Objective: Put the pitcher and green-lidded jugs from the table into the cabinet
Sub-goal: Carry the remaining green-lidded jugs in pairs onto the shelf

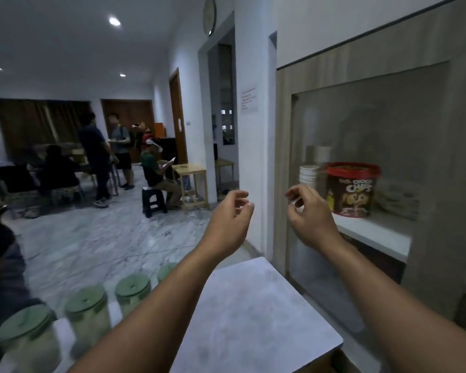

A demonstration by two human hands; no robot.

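We see 4 green-lidded jugs (86, 316) standing in a row along the left edge of a pale grey table (253, 319), at the lower left of the view. Each is a clear, rounded container with a flat, pale green lid; motion blur softens them, and the farthest 1 is partly hidden behind our left forearm. We cannot make out a pitcher. Our left hand (230, 219) is raised in the air above the table's far end, fingers loosely curled, holding nothing. Our right hand (311, 214) is raised beside it, just in front of the cabinet (428, 109), fingers also loosely curled and holding nothing. The jugs lie well below and to the left of both hands. Behind the cabinet's glass front a red-lidded cereal tub (351, 191) stands on a white shelf (377, 235) beside stacked white cups (308, 176).
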